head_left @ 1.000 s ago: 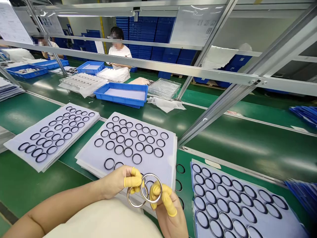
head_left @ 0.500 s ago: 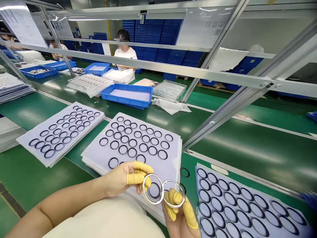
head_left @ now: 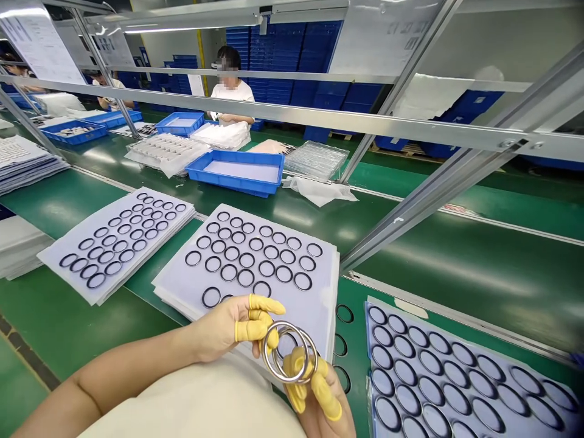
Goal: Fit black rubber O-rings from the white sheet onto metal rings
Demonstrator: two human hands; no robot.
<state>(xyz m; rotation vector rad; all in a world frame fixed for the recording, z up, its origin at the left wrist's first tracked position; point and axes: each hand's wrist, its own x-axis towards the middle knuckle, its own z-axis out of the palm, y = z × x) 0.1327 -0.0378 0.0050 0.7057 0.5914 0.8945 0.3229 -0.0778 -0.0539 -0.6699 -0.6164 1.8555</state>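
Observation:
Yellow finger cots cover the fingertips of both my hands. My left hand (head_left: 244, 322) pinches a shiny metal ring (head_left: 266, 359) by its left side. Overlapping it on the right is a second metal ring (head_left: 314, 359), held up from below by the closed fingers of my right hand (head_left: 314, 389). The two rings cross in front of my body, above the near edge of a sheet stack (head_left: 314, 304). Rows of dark-edged rings (head_left: 246, 260) lie on that stack. My hands hide part of its front row.
Another ring-covered sheet stack (head_left: 150, 267) lies left, and a sheet with rings (head_left: 429, 359) lies right. Several loose rings (head_left: 344, 313) sit between. A slanted metal post (head_left: 410, 210) rises behind. Beyond are a blue tray (head_left: 201, 172), clear plastic trays (head_left: 317, 159) and a seated co-worker (head_left: 232, 91).
My right hand has moved left with its ring, which now overlaps the left ring instead of meeting it edge to edge. My left hand stays nearly in place. The view shifts slightly.

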